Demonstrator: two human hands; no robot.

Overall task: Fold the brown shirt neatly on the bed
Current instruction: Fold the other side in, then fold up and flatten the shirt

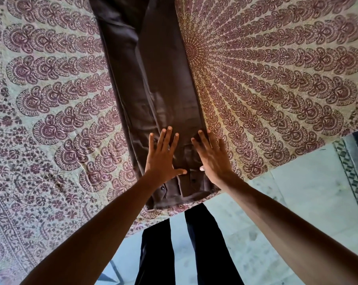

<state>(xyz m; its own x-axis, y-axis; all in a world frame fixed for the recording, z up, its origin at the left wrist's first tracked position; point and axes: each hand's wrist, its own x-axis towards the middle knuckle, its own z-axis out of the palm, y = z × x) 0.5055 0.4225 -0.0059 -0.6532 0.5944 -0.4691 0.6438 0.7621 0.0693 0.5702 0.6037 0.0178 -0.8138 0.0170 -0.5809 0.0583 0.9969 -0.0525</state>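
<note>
The brown shirt lies on the bed as a long narrow strip, its sides folded in, running from the near edge away to the top of the view. Its near end with buttons and cuffs sits at the bed's edge. My left hand rests flat on the near part of the strip, fingers spread. My right hand lies flat beside it on the strip's right edge, fingers apart. Neither hand grips the cloth.
The bed is covered by a cream bedspread with a maroon fan pattern. Its near edge runs diagonally across the lower view. Below it is pale tiled floor, and my dark trouser legs stand against the bed.
</note>
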